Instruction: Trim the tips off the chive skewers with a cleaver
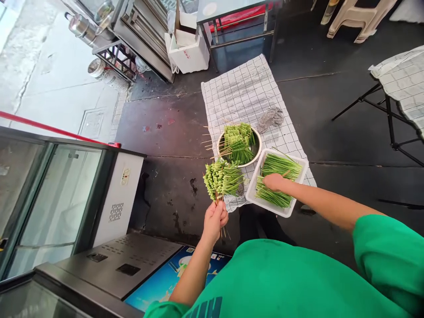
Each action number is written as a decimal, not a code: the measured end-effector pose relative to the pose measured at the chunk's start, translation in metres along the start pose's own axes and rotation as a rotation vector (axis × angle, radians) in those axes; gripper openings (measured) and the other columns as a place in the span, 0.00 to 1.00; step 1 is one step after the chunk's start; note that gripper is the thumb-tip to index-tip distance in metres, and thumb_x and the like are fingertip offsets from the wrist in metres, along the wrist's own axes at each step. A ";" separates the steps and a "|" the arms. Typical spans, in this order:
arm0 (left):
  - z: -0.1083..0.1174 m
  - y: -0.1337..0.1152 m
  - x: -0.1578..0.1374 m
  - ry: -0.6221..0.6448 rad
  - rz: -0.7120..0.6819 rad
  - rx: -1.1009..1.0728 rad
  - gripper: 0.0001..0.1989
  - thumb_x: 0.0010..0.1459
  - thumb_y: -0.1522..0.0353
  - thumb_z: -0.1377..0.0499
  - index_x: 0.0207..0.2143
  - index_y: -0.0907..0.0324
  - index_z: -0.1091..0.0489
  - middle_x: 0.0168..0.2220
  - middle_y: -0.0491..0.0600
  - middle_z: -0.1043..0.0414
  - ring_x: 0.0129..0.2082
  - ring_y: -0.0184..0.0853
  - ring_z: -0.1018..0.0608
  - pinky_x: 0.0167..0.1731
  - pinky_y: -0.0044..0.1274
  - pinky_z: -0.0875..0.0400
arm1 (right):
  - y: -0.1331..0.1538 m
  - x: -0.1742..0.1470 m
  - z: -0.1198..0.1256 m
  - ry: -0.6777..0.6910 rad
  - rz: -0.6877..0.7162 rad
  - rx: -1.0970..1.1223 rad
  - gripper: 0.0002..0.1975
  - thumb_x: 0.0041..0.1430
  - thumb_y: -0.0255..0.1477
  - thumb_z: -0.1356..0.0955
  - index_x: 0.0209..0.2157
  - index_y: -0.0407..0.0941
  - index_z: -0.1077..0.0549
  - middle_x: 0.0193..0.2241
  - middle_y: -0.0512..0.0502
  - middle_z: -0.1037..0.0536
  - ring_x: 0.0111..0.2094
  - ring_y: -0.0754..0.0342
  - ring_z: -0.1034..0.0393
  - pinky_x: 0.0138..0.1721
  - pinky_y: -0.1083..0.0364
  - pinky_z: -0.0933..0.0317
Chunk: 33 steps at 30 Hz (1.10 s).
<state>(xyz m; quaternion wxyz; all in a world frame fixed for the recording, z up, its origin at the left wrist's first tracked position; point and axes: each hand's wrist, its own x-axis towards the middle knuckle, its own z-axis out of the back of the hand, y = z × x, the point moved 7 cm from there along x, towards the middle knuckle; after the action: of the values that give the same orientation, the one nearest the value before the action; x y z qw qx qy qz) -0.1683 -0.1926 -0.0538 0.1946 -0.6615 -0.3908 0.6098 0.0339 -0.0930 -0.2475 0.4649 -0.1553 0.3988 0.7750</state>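
My left hand (215,220) is closed around the wooden sticks of a bunch of skewers threaded with green vegetable stems (222,179). The stems fan out above the fist, and the stick ends poke out below it. My right hand (274,181) reaches down into a white plastic tray (252,193) of long loose green stems (276,196). Its fingers look curled together among the stems; what they hold is hidden. A short piece of stick shows beside that hand. Behind the bunch stands a round bowl (259,140) piled with more skewered stems (239,139), their sticks pointing left.
Bowl and tray rest on a white checked cloth (236,97), with a crumpled grey cloth (270,118) near them. Glass-fronted cabinets (59,190) are at left. A metal table (232,9), a white foam box (188,55) and a plastic stool (354,20) stand farther off.
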 end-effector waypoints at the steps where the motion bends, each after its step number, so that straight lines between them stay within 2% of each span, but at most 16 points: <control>1: -0.004 0.003 -0.001 0.010 0.009 -0.032 0.22 0.54 0.52 0.36 0.27 0.58 0.41 0.15 0.33 0.55 0.12 0.19 0.53 0.13 0.15 0.59 | -0.009 -0.015 0.005 0.033 -0.034 0.012 0.06 0.46 0.26 0.29 0.19 0.42 0.27 0.23 0.39 0.24 0.32 0.45 0.26 0.38 0.47 0.32; 3: -0.012 0.009 -0.001 0.015 0.017 -0.092 0.22 0.54 0.51 0.36 0.27 0.58 0.41 0.15 0.33 0.55 0.11 0.19 0.53 0.12 0.15 0.60 | -0.026 -0.051 0.011 0.092 -0.070 0.037 0.08 0.47 0.27 0.29 0.17 0.43 0.29 0.19 0.43 0.26 0.24 0.51 0.30 0.30 0.52 0.35; 5: -0.020 0.015 0.000 -0.004 0.013 -0.135 0.23 0.53 0.51 0.36 0.27 0.57 0.42 0.15 0.33 0.54 0.11 0.19 0.53 0.12 0.15 0.60 | -0.039 -0.091 0.015 0.069 -0.105 0.199 0.10 0.51 0.30 0.32 0.18 0.45 0.30 0.18 0.47 0.27 0.20 0.56 0.34 0.25 0.56 0.39; 7: -0.029 0.023 0.002 -0.027 0.011 -0.152 0.24 0.52 0.50 0.35 0.27 0.57 0.43 0.15 0.33 0.53 0.11 0.19 0.52 0.11 0.15 0.60 | -0.044 -0.128 0.015 -0.073 -0.182 0.610 0.13 0.54 0.36 0.34 0.20 0.45 0.31 0.17 0.50 0.29 0.18 0.59 0.39 0.22 0.58 0.44; 9: -0.039 0.031 0.006 -0.049 0.008 -0.155 0.25 0.51 0.49 0.35 0.27 0.57 0.44 0.15 0.33 0.52 0.11 0.19 0.51 0.11 0.15 0.59 | -0.037 -0.159 0.009 -0.270 -0.259 1.015 0.14 0.53 0.42 0.35 0.25 0.45 0.31 0.17 0.53 0.31 0.17 0.61 0.44 0.20 0.59 0.47; 11: -0.050 0.041 0.009 -0.072 -0.001 -0.148 0.26 0.50 0.48 0.35 0.27 0.56 0.45 0.15 0.33 0.51 0.11 0.19 0.50 0.12 0.15 0.58 | -0.014 -0.177 0.001 -0.433 -0.280 1.284 0.16 0.52 0.45 0.35 0.31 0.46 0.30 0.19 0.54 0.31 0.17 0.60 0.45 0.19 0.58 0.48; 12: -0.055 0.046 0.010 -0.084 -0.012 -0.144 0.27 0.49 0.48 0.35 0.27 0.57 0.45 0.16 0.34 0.49 0.11 0.20 0.48 0.12 0.15 0.57 | 0.003 -0.181 -0.001 -0.508 -0.263 1.351 0.16 0.52 0.45 0.34 0.33 0.46 0.30 0.21 0.52 0.29 0.18 0.59 0.42 0.21 0.58 0.46; 15: -0.073 0.065 0.010 -0.106 -0.042 -0.134 0.27 0.48 0.47 0.35 0.28 0.57 0.43 0.18 0.38 0.39 0.15 0.23 0.36 0.15 0.16 0.44 | 0.050 -0.180 0.005 -0.721 -0.186 1.354 0.13 0.54 0.41 0.34 0.33 0.46 0.28 0.28 0.48 0.25 0.30 0.54 0.32 0.33 0.54 0.36; 17: -0.082 0.079 0.006 -0.134 -0.046 -0.138 0.25 0.48 0.48 0.35 0.29 0.58 0.41 0.23 0.42 0.32 0.22 0.28 0.27 0.23 0.20 0.33 | 0.074 -0.175 0.011 -0.825 -0.148 1.328 0.11 0.55 0.40 0.34 0.32 0.47 0.26 0.34 0.45 0.24 0.37 0.51 0.30 0.40 0.52 0.34; 19: -0.086 0.090 0.000 -0.188 -0.060 -0.121 0.23 0.49 0.50 0.35 0.31 0.58 0.37 0.28 0.45 0.28 0.29 0.31 0.23 0.31 0.23 0.29 | 0.089 -0.170 0.013 -0.877 -0.119 1.312 0.09 0.56 0.38 0.33 0.33 0.47 0.25 0.39 0.43 0.26 0.42 0.50 0.30 0.42 0.51 0.33; 22: -0.085 0.094 -0.008 -0.258 -0.119 -0.065 0.21 0.50 0.52 0.35 0.32 0.59 0.34 0.30 0.45 0.28 0.31 0.30 0.24 0.36 0.24 0.29 | 0.101 -0.166 0.007 -0.869 -0.091 1.285 0.07 0.55 0.35 0.33 0.33 0.49 0.23 0.40 0.43 0.28 0.43 0.50 0.31 0.45 0.50 0.32; 24: -0.084 0.091 -0.012 -0.283 -0.139 -0.046 0.20 0.51 0.52 0.35 0.32 0.59 0.34 0.29 0.45 0.28 0.30 0.30 0.25 0.35 0.23 0.30 | 0.101 -0.163 0.002 -0.850 -0.086 1.274 0.07 0.55 0.34 0.32 0.34 0.49 0.23 0.38 0.44 0.27 0.43 0.50 0.31 0.46 0.49 0.33; 26: -0.083 0.086 -0.014 -0.314 -0.142 -0.051 0.22 0.50 0.51 0.36 0.31 0.59 0.35 0.27 0.43 0.31 0.27 0.28 0.27 0.30 0.21 0.32 | 0.099 -0.161 0.000 -0.841 -0.097 1.288 0.08 0.55 0.35 0.32 0.34 0.49 0.22 0.37 0.44 0.26 0.41 0.50 0.30 0.46 0.48 0.33; 29: -0.086 0.079 -0.014 -0.326 -0.133 -0.069 0.25 0.48 0.48 0.35 0.29 0.58 0.39 0.21 0.37 0.39 0.19 0.24 0.35 0.20 0.17 0.40 | 0.097 -0.157 0.006 -0.822 -0.082 1.291 0.10 0.57 0.36 0.33 0.37 0.49 0.21 0.36 0.45 0.25 0.37 0.52 0.30 0.44 0.50 0.32; 33: -0.091 0.069 -0.011 -0.250 -0.114 -0.079 0.26 0.48 0.48 0.35 0.26 0.57 0.44 0.16 0.34 0.47 0.13 0.21 0.45 0.14 0.16 0.50 | 0.102 -0.155 0.029 -0.771 0.051 1.137 0.11 0.59 0.35 0.34 0.36 0.48 0.20 0.33 0.46 0.23 0.36 0.53 0.30 0.43 0.52 0.35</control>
<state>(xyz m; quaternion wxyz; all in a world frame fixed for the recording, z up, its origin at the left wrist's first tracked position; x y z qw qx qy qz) -0.0607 -0.2236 -0.0811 0.1524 -0.5644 -0.4727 0.6594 0.0324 -0.1888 -0.0862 0.5645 0.4092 0.5533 0.4559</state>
